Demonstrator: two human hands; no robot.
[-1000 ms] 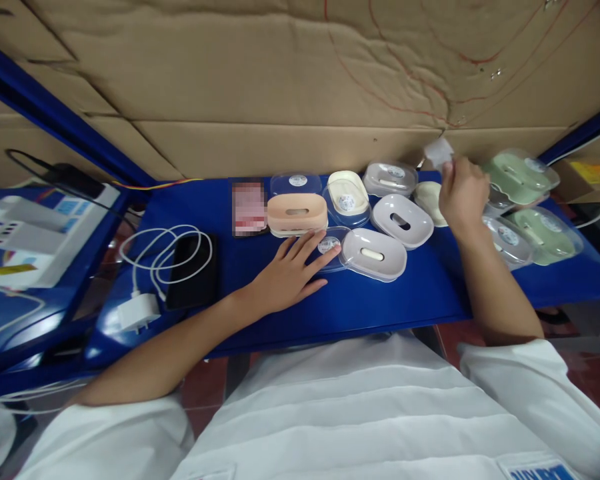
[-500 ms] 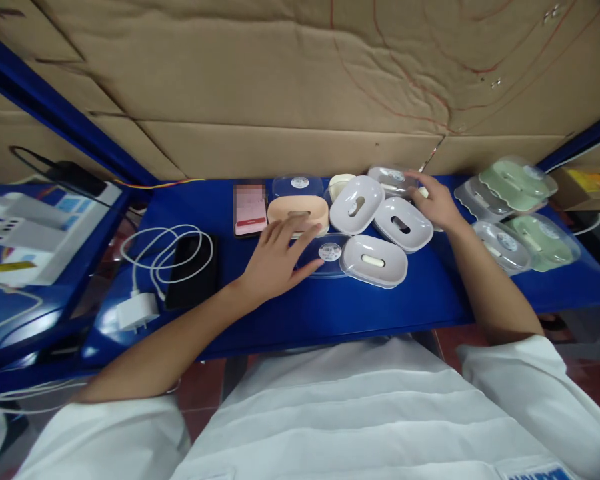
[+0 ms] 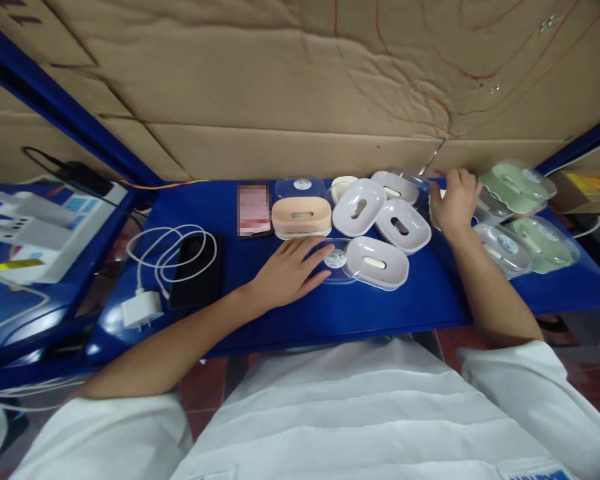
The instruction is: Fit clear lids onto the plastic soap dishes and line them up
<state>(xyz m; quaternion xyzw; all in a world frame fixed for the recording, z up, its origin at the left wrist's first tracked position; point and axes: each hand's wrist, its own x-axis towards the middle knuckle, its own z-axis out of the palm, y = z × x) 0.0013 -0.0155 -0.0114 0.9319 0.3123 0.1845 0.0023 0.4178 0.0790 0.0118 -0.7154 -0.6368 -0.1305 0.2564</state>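
Observation:
My left hand lies flat on the blue table with its fingers spread, the fingertips resting on a clear plastic lid with a round sticker. Just right of that lid sits a grey soap dish. Two more grey soap dishes lie behind it, and a peach soap dish stands to the left. My right hand is at the back right with its fingers curled over something white that I cannot make out, beside another grey dish.
Green soap dishes under clear lids and a grey one are stacked at the right. A black phone, white cable and charger lie at the left. Cardboard walls the back.
My right hand came down from the raised position with a small white piece, reached the dishes, then drew right to the back edge. A grey dish now lies in the middle. My left hand shifted slightly.

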